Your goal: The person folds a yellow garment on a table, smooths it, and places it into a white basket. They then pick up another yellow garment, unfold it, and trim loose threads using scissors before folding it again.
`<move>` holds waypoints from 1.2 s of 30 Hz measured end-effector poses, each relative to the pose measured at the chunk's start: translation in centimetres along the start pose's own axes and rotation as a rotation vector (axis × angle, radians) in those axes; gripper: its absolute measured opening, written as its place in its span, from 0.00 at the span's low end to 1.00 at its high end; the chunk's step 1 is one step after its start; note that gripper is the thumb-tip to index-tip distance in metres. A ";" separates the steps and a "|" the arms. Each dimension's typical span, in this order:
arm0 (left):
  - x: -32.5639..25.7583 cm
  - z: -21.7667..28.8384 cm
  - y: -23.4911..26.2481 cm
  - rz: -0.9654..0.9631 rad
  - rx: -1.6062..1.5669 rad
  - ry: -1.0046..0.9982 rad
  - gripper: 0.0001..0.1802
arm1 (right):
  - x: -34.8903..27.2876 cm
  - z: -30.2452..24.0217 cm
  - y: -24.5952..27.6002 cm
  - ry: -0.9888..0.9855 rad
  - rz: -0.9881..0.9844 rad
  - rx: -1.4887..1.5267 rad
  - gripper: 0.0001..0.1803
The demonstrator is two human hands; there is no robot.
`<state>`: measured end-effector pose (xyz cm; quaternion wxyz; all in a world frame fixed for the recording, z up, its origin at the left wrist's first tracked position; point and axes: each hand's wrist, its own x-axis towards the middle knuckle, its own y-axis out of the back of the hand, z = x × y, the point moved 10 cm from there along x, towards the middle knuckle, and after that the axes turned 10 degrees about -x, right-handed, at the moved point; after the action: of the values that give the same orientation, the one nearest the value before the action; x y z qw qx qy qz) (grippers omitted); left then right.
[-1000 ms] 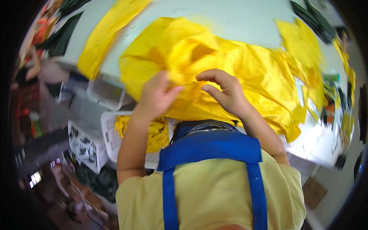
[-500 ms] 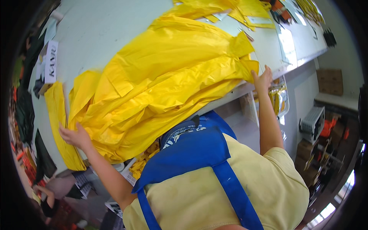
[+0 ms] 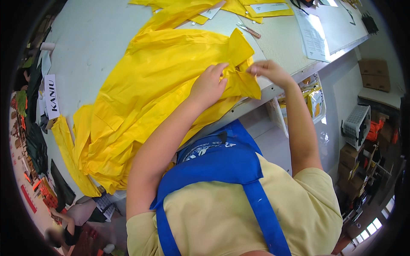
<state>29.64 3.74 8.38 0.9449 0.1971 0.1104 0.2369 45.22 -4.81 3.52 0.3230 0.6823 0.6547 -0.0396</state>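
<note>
The blue apron is nearest, on the near side of the yellow garment; white print crosses its upper edge, mostly too small and foreshortened to read. The hands meet at the garment's right end. The left hand lies over the cloth, fingers curled, thumb a narrow gap from them; the right hand comes in from outside that end, fingertips bunched at the collar. Whether either grips cloth, I cannot tell.

The garment lies spread and creased on the tabletop, its long axis slanting from the collar leftward and nearer the person. Most of it is therefore left of the hands, with the left hand nearer its body.

Beyond the garment's collar end are small snips; farther right, a printed sheet, its text too fine to read. Past its far side lie yellow packets with white labels. Off its left end, a white box carries bold dark lettering.
</note>
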 end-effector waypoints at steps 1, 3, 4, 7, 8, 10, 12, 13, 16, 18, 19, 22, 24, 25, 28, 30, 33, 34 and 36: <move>1.6 0.1 -0.4 0.094 0.082 -0.073 0.25 | 1.7 0.6 2.9 0.033 0.099 -0.008 0.16; 4.1 -0.6 -1.2 0.179 0.214 -0.151 0.22 | 4.2 -0.4 8.7 0.053 0.572 -0.427 0.14; 5.3 -1.0 -1.9 0.160 0.263 -0.166 0.20 | 5.6 -0.1 9.6 0.066 0.671 -0.587 0.14; 7.0 -2.7 -3.4 0.043 0.347 -0.042 0.16 | 9.1 0.5 9.7 0.079 0.765 -0.885 0.14; 7.3 -3.3 -3.7 -0.008 0.363 0.027 0.15 | 10.1 1.1 9.4 0.059 0.669 -0.854 0.15; 7.7 -1.3 -3.1 -0.011 0.425 0.140 0.14 | 11.1 2.2 9.0 0.025 0.576 -0.774 0.15; 8.6 -0.3 -3.2 -0.012 0.520 0.204 0.15 | 11.3 3.7 9.5 -0.020 0.593 -0.679 0.13; 9.0 -0.2 -3.4 -0.011 0.585 0.216 0.16 | 10.6 3.8 10.1 0.026 0.651 -0.620 0.13; 8.7 -1.7 -2.3 0.077 0.491 0.271 0.16 | 7.4 4.0 11.3 0.065 0.737 -0.248 0.10; 7.5 -3.8 -0.8 0.156 0.201 0.365 0.16 | 5.0 4.6 10.5 -0.033 0.665 0.237 0.09; 6.7 -5.0 -0.1 0.190 -0.008 0.434 0.17 | 4.1 4.0 9.9 -0.002 0.630 0.251 0.09; 4.4 -6.5 0.0 0.298 -0.647 0.522 0.16 | 1.8 1.2 8.3 0.146 0.552 0.200 0.10; 3.3 -5.0 0.2 0.337 -0.950 0.590 0.14 | 0.6 -2.4 6.7 0.313 0.540 0.051 0.13; 3.1 -4.9 0.5 0.334 -1.014 0.582 0.14 | 0.2 -3.7 5.9 0.339 0.529 0.032 0.15; 2.1 -4.5 1.4 0.346 -1.150 0.565 0.13 | -0.6 -6.7 4.0 0.435 0.484 -0.071 0.20; 1.8 -3.7 2.2 0.368 -1.164 0.567 0.12 | -1.0 -8.0 2.9 0.517 0.447 -0.194 0.21; 1.5 -3.0 2.7 0.313 -1.141 0.513 0.12 | -1.2 -9.0 1.9 0.568 0.406 -0.214 0.22; 1.5 -2.7 2.8 0.318 -1.130 0.504 0.12 | -1.3 -9.3 1.6 0.585 0.392 -0.221 0.22; 1.5 -2.3 3.0 0.325 -1.108 0.487 0.12 | -1.2 -9.6 1.5 0.588 0.380 -0.230 0.22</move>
<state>29.03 7.66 7.42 0.8064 -0.3675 0.1519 0.4377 42.87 -1.05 12.27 0.1972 0.7330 0.5814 0.2928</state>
